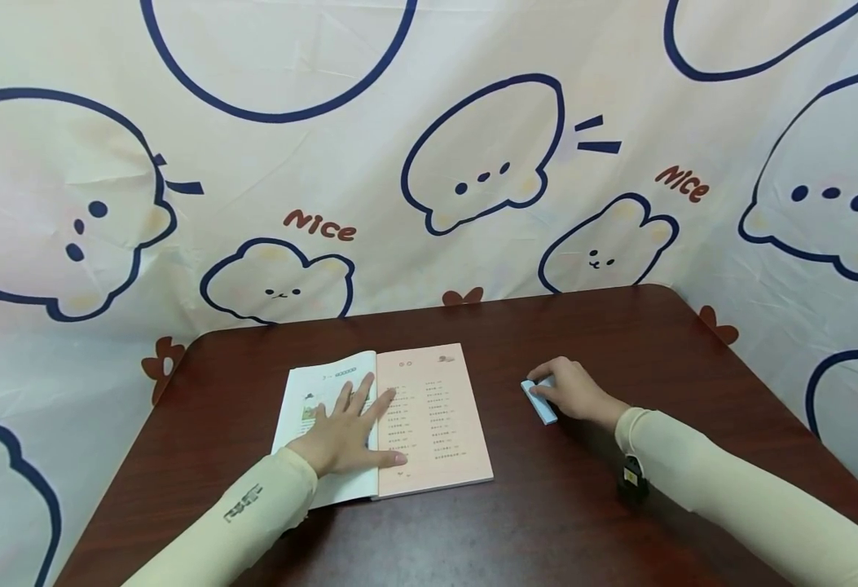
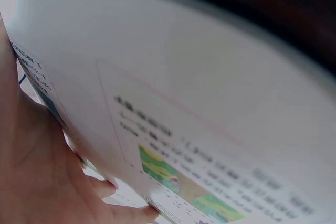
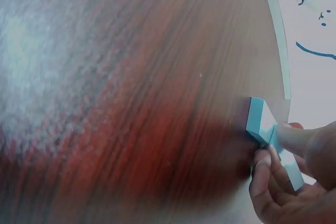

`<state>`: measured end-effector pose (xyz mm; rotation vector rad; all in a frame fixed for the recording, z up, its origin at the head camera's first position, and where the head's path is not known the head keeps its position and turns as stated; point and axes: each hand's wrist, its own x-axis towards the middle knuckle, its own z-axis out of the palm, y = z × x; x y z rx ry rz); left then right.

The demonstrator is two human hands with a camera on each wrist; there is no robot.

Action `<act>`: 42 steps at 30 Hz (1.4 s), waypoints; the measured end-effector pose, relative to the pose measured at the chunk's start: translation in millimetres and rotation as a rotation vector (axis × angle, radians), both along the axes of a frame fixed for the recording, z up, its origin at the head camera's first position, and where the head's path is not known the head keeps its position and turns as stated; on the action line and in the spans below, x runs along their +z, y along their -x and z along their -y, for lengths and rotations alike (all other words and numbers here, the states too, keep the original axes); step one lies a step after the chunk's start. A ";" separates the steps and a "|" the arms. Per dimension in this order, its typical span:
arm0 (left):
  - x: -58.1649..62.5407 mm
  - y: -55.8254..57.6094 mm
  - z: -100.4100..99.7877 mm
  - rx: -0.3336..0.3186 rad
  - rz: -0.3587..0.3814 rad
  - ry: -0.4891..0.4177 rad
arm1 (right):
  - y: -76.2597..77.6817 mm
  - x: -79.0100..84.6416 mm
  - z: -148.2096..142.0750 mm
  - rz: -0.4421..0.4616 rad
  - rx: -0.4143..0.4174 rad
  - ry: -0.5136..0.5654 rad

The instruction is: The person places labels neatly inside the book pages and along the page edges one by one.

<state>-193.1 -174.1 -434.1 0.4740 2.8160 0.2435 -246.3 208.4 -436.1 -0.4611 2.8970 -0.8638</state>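
Observation:
An open book (image 1: 434, 424) lies on the table, with a white illustrated left page and a pale pink right page of printed lines. My left hand (image 1: 344, 436) rests across its middle fold with the fingers spread, covering part of both pages. In the left wrist view, the white page (image 2: 173, 66) fills most of the picture beside that hand (image 2: 47, 171). To the right of the book, my right hand (image 1: 571, 391) pinches a small light-blue and white block (image 1: 543, 405) between thumb and fingers. Its flat end and angled sides show in the right wrist view; its exact kind is unclear.
The dark reddish-brown wooden table (image 1: 546, 505) has rounded far corners. A pale cloth (image 1: 370, 179) with cartoon outlines hangs behind it and along both sides. A dark device (image 1: 632, 478) sits under the right wrist.

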 end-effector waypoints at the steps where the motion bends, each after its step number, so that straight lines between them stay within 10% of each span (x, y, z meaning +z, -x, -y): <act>1: 0.1 -0.1 0.0 0.000 0.001 0.000 | 0.1 -0.3 -0.6 0.004 0.008 0.009; 42: 0.8 0.8 0.5 -0.008 0.005 0.002 | 12.6 -13.7 -20.7 0.041 0.061 0.232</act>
